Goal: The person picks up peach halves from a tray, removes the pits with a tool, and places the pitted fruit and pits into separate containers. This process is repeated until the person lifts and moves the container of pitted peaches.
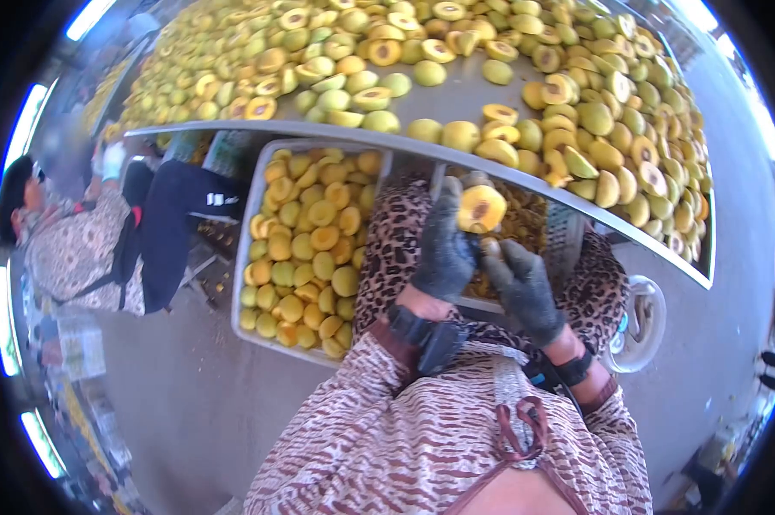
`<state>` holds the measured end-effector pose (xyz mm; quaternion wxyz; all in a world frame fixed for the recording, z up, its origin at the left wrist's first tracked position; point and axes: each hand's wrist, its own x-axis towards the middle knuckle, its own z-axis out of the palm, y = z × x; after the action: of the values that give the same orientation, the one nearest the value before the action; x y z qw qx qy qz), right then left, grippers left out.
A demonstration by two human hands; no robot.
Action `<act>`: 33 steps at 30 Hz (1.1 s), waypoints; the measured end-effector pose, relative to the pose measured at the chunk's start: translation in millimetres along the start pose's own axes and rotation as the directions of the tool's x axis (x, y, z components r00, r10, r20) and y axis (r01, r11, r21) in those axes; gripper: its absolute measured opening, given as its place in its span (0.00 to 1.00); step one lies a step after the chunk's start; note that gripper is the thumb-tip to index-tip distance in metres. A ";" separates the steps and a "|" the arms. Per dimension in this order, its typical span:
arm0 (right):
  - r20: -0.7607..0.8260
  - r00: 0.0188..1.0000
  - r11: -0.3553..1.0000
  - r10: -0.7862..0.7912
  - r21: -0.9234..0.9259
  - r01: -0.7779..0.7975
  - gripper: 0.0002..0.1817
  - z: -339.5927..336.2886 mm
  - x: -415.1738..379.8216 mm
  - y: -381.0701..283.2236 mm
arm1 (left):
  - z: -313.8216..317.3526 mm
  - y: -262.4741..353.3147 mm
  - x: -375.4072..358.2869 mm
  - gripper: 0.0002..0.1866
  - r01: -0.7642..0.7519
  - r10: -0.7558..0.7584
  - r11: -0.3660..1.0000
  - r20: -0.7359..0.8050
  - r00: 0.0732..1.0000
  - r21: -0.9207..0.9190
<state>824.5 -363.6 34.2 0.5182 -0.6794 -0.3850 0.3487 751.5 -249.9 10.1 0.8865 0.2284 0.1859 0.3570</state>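
My left hand [450, 249], in a dark grey glove, holds a halved yellow fruit [482, 209] with its cut face and brown centre showing. Close below it, my right hand [525, 287], also gloved, has its fingers bent around something too small to make out, near the fruit's lower edge. Both hands are over my lap, above a crate [537, 225] of brownish scraps that they partly cover. To the left stands a white crate [243, 322] full of yellow and green fruit halves.
A metal-edged table [456, 90] heaped with fruit halves spans the top. A white bucket [653, 322] stands by my right knee. Another person [95, 249] sits at the left, with a gloved hand at the table's edge.
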 end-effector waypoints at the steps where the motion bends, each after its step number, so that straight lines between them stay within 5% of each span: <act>1: -0.028 1.000 1.000 0.008 -0.020 -0.008 0.08 -1.4 -1.4 2.5 | -3.6 -3.0 2.5 0.27 -0.011 0.011 1.000 0.000 1.000 0.006; 7: -0.045 0.998 0.999 -0.040 0.018 0.041 0.09 -3.5 0.3 -1.6 | -9.5 0.7 0.2 0.27 0.048 -0.050 0.995 -0.023 0.998 -0.093; 9: -0.102 0.992 0.981 -0.067 -0.190 0.047 0.09 -4.8 7.1 -4.3 | -7.6 -4.3 1.4 0.27 0.007 -0.010 0.996 -0.041 0.999 -0.084; 16: -0.112 0.981 0.974 -0.158 -0.183 0.136 0.09 12.5 15.9 0.1 | -11.5 -2.8 4.4 0.25 -0.016 0.005 0.995 -0.102 0.995 -0.101; 26: -0.070 0.942 0.926 -0.327 -0.221 0.305 0.09 10.1 17.1 26.5 | -4.8 -10.0 7.7 0.22 -0.129 0.137 0.986 -0.079 0.987 0.102; 27: -0.056 0.965 0.951 -0.255 -0.195 0.240 0.08 6.2 15.0 32.6 | -5.3 -17.8 12.2 0.21 -0.245 0.277 0.920 -0.066 0.959 0.307; 29: -0.072 0.957 0.946 -0.280 -0.188 0.262 0.08 8.7 16.8 39.2 | -6.2 -14.8 13.2 0.19 -0.294 0.321 0.914 -0.054 0.946 0.279; 30: -0.119 0.922 0.917 -0.368 -0.212 0.338 0.08 10.5 17.3 42.3 | 8.3 -5.3 1.1 0.17 -0.222 0.223 0.975 -0.038 0.974 0.035; 31: -0.094 0.908 0.893 -0.408 -0.250 0.375 0.08 8.9 18.3 44.7 | -4.5 -19.3 6.2 0.16 -0.416 0.443 0.800 0.041 0.896 0.433; 32: -0.075 0.892 0.865 -0.446 -0.292 0.408 0.07 3.2 19.4 48.1 | -18.1 -32.7 12.5 0.16 -0.510 0.582 0.451 0.192 0.790 0.733; 33: -0.039 0.826 0.772 -0.562 -0.382 0.507 0.08 -1.0 21.9 60.4 | -6.9 -28.2 5.1 0.16 -0.528 0.575 0.580 0.147 0.805 0.620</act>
<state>845.2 -354.7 -26.0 0.4922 -0.6477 -0.5785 0.0586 767.0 -262.4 -11.6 0.5929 0.5468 0.2454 0.5378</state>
